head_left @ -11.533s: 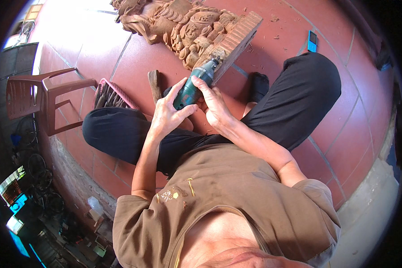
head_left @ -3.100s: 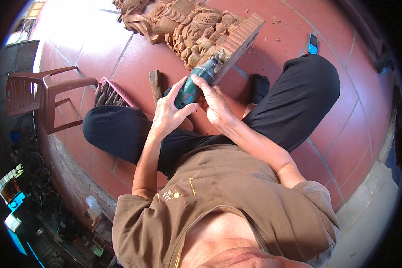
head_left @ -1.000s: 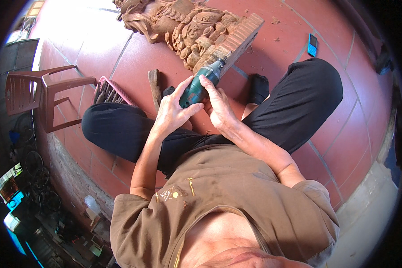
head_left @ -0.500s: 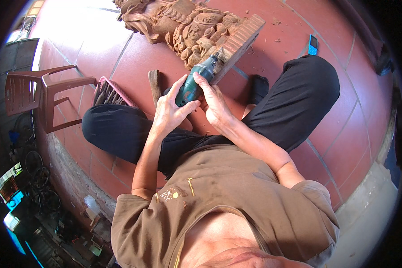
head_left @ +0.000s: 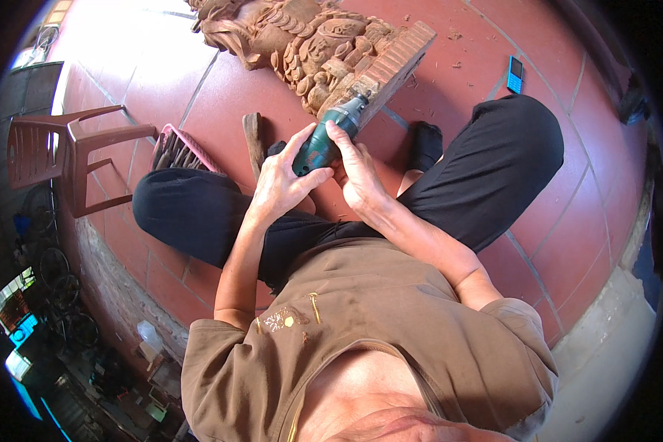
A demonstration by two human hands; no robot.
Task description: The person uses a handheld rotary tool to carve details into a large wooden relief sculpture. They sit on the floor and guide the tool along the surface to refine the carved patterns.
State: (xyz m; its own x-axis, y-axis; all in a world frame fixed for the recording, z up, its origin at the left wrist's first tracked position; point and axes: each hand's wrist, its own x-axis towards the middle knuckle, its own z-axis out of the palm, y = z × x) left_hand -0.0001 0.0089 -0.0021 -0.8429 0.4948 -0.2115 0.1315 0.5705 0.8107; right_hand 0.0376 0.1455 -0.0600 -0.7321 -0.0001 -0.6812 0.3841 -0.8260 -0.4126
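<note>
Both my hands grip a green rotary tool (head_left: 325, 140) with a grey nose. My left hand (head_left: 281, 182) wraps its rear left side, thumb across the back end. On the other side my right hand (head_left: 355, 171) closes round it, thumb lying along the top. The nose points up and right at the ridged base of a carved wooden figure (head_left: 331, 46), which lies on its side on the floor. Whether the bit touches the wood is too small to tell.
A pink basket (head_left: 202, 152) of carving tools sits by my left knee, beside a wooden mallet (head_left: 253, 140). Further left stands a brown plastic chair (head_left: 77, 140). A blue phone (head_left: 516, 74) lies beyond my right knee. Wood chips dot the red tile floor (head_left: 486, 110).
The rotary tool and both hands have shifted slightly right, and the nose sits a little lower along the base's edge. The grip looks the same.
</note>
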